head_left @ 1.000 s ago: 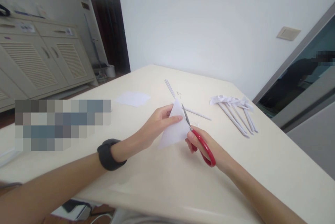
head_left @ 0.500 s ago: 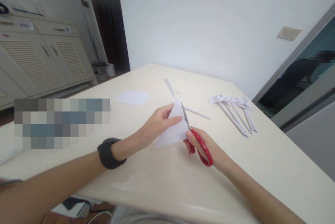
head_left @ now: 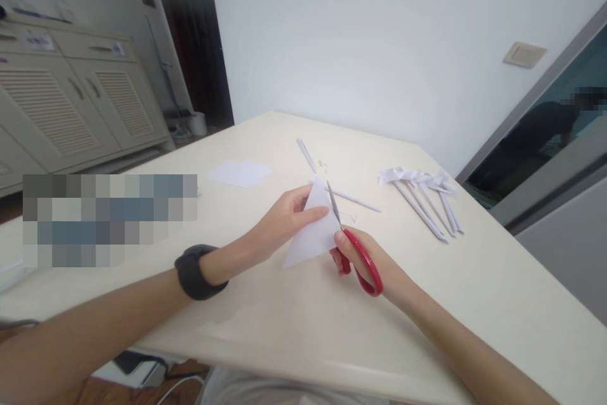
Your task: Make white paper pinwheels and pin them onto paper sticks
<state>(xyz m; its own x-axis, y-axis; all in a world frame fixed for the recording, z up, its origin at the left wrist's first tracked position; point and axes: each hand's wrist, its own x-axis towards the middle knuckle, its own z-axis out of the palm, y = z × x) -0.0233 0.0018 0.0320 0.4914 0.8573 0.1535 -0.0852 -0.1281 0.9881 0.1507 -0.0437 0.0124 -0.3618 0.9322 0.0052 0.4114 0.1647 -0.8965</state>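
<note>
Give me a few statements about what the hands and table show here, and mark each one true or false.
1. The right hand holds red-handled scissors. True.
2. The left hand holds a blue card. False: it pinches a folded white paper triangle.
3. Rolled paper sticks lie on the table to the right. True.
4. The flat white sheet is under the scissors. False: it lies apart, further back on the left.
5. The left wrist is bare. False: it wears a dark band.
</note>
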